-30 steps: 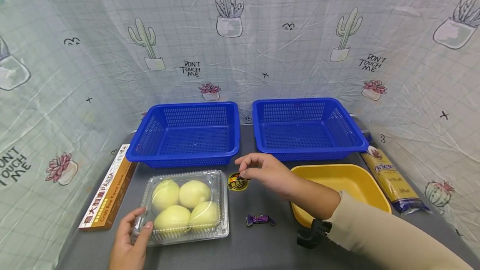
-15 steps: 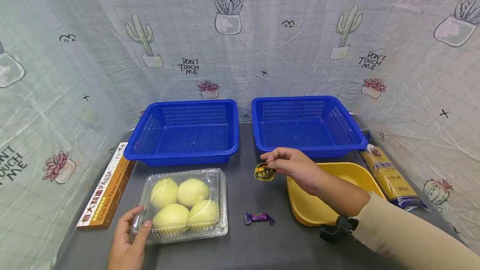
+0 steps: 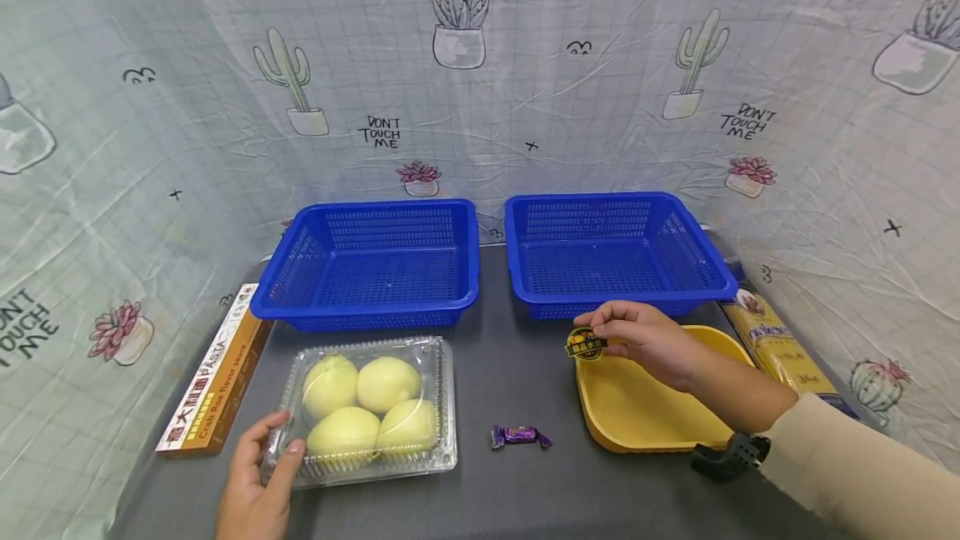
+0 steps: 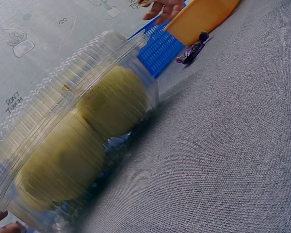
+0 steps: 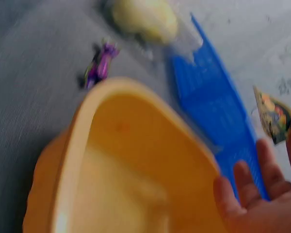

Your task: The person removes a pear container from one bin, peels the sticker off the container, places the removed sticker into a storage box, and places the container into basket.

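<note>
My left hand [image 3: 258,473] grips the left front corner of a clear plastic clamshell box [image 3: 448,432], thumb on the lid and fingers along the side. Inside the box sit several pale yellow-green round fruits [image 3: 343,433]. Over the back left rim of a yellow basin [image 3: 637,446], my right hand [image 3: 656,348] pinches a black and gold fruit sticker [image 3: 587,345] between thumb and forefinger. In the right wrist view the sticker [image 5: 273,115] shows by the fingertips, the other fingers spread. A purple wrapped candy [image 3: 521,436] lies on the table between box and basin.
Two blue mesh baskets, left [image 3: 367,308] and right [image 3: 622,304], stand side by side at the back. An orange and white pasta box [image 3: 213,373] lies at far left. A yellow pasta bag [image 3: 780,344] lies at far right. A patterned curtain [image 3: 525,90] encloses the table.
The right hand has carried the sticker rightward from beside the fruit box to over the yellow basin's rim. My left hand keeps its grip on the box.
</note>
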A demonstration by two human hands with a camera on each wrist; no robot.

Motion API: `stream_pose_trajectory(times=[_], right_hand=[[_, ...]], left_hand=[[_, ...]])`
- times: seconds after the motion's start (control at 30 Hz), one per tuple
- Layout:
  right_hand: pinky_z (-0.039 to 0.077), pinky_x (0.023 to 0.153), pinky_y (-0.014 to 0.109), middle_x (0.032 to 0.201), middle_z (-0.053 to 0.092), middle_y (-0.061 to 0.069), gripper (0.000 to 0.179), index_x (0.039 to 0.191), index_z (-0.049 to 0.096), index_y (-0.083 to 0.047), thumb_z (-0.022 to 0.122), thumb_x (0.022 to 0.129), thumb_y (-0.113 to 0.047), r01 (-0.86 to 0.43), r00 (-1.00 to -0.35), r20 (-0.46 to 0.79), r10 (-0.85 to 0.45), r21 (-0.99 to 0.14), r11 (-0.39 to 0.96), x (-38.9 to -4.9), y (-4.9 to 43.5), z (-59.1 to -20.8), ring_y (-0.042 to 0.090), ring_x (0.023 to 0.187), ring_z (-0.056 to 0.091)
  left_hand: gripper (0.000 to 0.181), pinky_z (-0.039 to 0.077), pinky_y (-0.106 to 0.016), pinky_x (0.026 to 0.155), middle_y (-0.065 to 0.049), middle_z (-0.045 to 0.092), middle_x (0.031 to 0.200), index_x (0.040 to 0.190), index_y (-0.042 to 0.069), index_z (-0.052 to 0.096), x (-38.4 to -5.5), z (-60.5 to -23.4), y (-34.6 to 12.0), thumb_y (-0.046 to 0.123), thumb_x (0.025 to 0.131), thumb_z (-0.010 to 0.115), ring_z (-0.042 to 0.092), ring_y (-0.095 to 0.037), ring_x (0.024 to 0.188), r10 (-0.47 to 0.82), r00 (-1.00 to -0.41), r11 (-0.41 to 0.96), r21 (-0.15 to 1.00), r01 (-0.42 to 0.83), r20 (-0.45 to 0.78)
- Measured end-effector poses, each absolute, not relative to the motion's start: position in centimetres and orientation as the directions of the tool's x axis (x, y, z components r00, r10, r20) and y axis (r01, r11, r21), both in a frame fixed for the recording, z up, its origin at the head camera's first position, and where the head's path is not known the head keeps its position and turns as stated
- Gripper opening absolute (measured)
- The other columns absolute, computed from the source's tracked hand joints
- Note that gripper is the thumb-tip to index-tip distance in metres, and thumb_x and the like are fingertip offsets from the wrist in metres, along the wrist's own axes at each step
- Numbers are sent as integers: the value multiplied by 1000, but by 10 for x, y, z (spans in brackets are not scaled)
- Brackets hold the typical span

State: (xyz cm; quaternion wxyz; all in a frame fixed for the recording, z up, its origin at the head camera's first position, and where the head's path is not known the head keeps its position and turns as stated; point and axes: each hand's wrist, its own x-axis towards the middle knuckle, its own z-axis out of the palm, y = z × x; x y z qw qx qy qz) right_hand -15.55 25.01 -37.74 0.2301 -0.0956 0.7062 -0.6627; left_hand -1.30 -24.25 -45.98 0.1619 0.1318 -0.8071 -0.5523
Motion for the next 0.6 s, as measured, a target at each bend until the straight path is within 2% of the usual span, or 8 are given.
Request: stream_pose_trajectory(times=[0.27, 0.47, 0.6], right_hand=[[55, 100, 35, 141, 65, 6, 13, 104, 64, -12, 54, 112, -12, 158, -812, -194, -551, -981, 112, -157, 290, -392, 14, 127, 63], [54, 100, 37, 144, 64, 7, 18, 104, 62, -14, 48, 114, -10, 139, -769, -189, -611, -982, 129, -161, 319, -400, 15, 130, 61], [53, 98, 36, 144, 65, 4, 18, 105, 63, -13, 48, 114, -10, 131, -749, -203, -631, -978, 159, -167, 334, -402, 13, 130, 60]], left_hand=[[43, 35, -8, 92, 19, 50, 134, 149, 2, 49, -12, -460, -242, 8, 108, 61, 45, 0, 122, -397, -908, 380, 925, -27, 136], [42, 33, -7, 97, 18, 50, 137, 148, 1, 49, -12, -460, -243, 6, 107, 61, 43, 4, 126, -364, -913, 400, 916, 27, 185], [42, 33, -6, 98, 21, 50, 136, 147, 1, 49, -12, -461, -244, 5, 107, 61, 44, 5, 126, -355, -913, 411, 911, 40, 200]])
